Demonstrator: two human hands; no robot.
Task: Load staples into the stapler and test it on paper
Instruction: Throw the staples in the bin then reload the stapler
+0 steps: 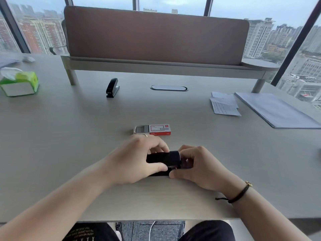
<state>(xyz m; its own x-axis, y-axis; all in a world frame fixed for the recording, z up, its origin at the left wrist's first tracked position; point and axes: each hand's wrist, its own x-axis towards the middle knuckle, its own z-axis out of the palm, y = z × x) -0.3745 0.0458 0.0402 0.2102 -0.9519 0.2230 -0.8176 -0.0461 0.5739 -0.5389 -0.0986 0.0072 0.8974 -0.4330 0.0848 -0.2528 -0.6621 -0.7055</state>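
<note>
- Small black plastic stapler (163, 160): located near the front edge of the pale grey desk (69, 136), directly before the person, held between both hands.
- Left hand (137, 159): grasps the stapler's left part, thumb along the near side, fingers curled over the top.
- Right hand (199, 166): grips the stapler's right end, fingers curled round it, thumb low at the near side. A dark cord bracelet (238, 193) is on this wrist.
- Red-and-white cardboard staple box (152, 129): just beyond the hands, tray slid partly out to the left, grey staple strips visible.
- Second, larger black stapler (112, 87): farther back, left of centre, well apart.
- White paper stack (278, 110): far right; smaller loose sheets (224, 105) just beside it.
- Green tissue pack (19, 83): far left.
</note>
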